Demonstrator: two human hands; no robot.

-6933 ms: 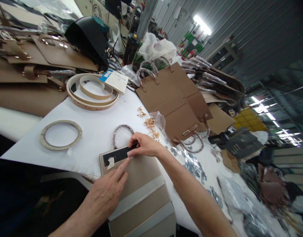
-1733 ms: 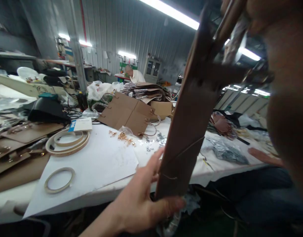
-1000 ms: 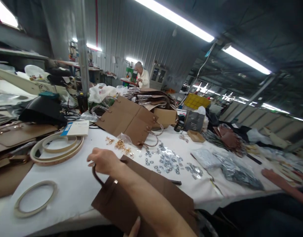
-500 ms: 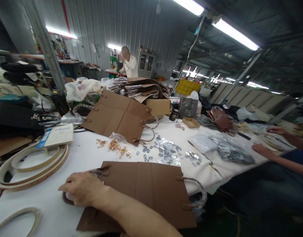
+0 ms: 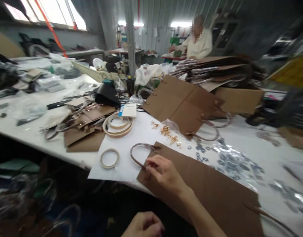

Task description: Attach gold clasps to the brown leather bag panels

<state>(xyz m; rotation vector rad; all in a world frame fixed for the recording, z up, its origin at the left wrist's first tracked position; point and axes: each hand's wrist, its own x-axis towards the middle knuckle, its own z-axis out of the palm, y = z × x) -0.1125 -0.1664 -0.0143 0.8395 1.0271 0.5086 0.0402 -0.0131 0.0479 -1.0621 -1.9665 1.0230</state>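
Note:
A flat brown bag panel (image 5: 205,184) lies along the table's near edge, with a looped handle at each end. My right hand (image 5: 166,172) is over its left end, fingers pinched on the lower end of the left bag handle (image 5: 133,154). Lower down, at the bottom of the view, my left hand (image 5: 144,225) is off the table with its fingers curled in. Whatever it may hold is hidden. Beyond the panel lie a small heap of gold-coloured metal fittings (image 5: 165,130) and many scattered grey metal pieces (image 5: 230,161).
Another brown bag panel (image 5: 176,102) rests behind the fittings, before a stack of brown panels (image 5: 220,67). Tape rolls (image 5: 118,133) and a smaller ring (image 5: 101,159) lie left. Brown bags (image 5: 84,141) sit farther left. A person (image 5: 200,42) stands at the back.
The view has swung left, showing more of the left table. My right hand has shifted from over the handle loop to the handle's lower end. My left hand has come into view.

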